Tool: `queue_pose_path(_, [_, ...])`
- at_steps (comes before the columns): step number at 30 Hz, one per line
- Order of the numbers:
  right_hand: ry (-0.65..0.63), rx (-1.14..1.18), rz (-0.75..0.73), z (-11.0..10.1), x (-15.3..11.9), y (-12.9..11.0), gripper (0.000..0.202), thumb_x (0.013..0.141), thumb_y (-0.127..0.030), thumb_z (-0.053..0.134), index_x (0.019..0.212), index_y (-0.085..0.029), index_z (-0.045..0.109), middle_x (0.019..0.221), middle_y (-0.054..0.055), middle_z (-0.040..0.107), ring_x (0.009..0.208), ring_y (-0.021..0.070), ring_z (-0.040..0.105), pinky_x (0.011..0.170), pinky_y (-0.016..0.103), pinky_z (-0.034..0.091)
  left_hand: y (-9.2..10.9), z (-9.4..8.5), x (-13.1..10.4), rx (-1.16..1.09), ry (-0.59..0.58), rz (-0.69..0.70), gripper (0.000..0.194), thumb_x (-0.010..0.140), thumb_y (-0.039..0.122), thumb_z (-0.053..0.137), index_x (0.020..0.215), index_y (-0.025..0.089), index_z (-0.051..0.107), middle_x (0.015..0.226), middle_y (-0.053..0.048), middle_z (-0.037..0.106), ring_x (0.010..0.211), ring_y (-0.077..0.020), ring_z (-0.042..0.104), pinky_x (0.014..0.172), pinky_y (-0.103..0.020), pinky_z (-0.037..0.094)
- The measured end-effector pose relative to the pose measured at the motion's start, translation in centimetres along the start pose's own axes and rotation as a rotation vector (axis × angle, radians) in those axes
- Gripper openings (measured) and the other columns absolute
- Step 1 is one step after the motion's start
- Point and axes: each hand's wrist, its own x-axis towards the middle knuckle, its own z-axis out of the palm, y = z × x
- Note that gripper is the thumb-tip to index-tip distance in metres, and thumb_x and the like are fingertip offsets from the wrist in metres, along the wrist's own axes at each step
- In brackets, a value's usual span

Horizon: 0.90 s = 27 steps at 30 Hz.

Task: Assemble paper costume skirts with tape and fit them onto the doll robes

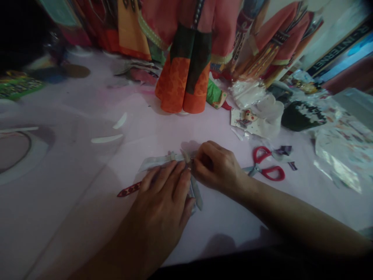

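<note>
My left hand [163, 194] lies flat with fingers stretched over a small, pale grey piece [155, 160] that looks like cloth. Beneath its fingers a red patterned strip [128, 189] with a pointed end sticks out to the left. To the right of those fingertips, my right hand [217, 165] is closed in a pinch. What it grips is hidden by its curled fingers. A narrow greyish strip [196, 194] slants down between the two hands, its upper part close to the right fingertips. Red-handled scissors [273, 174] lie just beyond my right wrist, their blades partly covered.
Dressed figures in orange and pink garments [195, 81] stand along the back. White slivers [107, 138] lie to the left, near a white roll [37, 155]. Plastic packets [338, 155] and a dark green item [301, 116] crowd the right side.
</note>
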Motion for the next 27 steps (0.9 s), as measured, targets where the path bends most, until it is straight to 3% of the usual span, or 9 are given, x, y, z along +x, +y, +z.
queue_pose_path(12, [-0.019, -0.059, -0.068, 0.1, -0.2, -0.1, 0.014, 0.09, -0.014, 0.056, 0.079, -0.019, 0.051, 0.075, 0.001, 0.052, 0.064, 0.0119, 0.048, 0.059, 0.027, 0.041, 0.0, 0.0, -0.2, 0.007, -0.005, 0.009, 0.041, 0.099, 0.026, 0.05, 0.134, 0.007, 0.058, 0.143, -0.018, 0.063, 0.132, -0.0345, 0.059, 0.108, -0.057, 0.047])
queue_pose_path(20, [-0.096, -0.066, -0.136, -0.8, -0.6, -0.2, 0.004, 0.093, -0.02, 0.059, 0.092, -0.017, 0.057, 0.079, 0.003, 0.057, 0.07, 0.0155, 0.05, 0.068, 0.032, 0.044, -0.1, 0.0, 0.1, 0.016, 0.031, 0.038, 0.038, 0.098, 0.022, 0.05, 0.13, 0.004, 0.06, 0.136, -0.022, 0.066, 0.126, -0.0363, 0.062, 0.103, -0.058, 0.049])
queue_pose_path(27, [-0.122, 0.043, -0.151, -1.9, -0.6, -0.2, 0.021, 0.092, -0.031, 0.065, 0.105, -0.016, 0.059, 0.091, 0.007, 0.063, 0.081, 0.0188, 0.058, 0.075, 0.035, 0.048, -0.4, -0.1, 0.4, 0.016, 0.03, 0.065, 0.037, 0.096, 0.021, 0.054, 0.129, 0.005, 0.059, 0.134, -0.023, 0.067, 0.122, -0.0373, 0.064, 0.1, -0.058, 0.048])
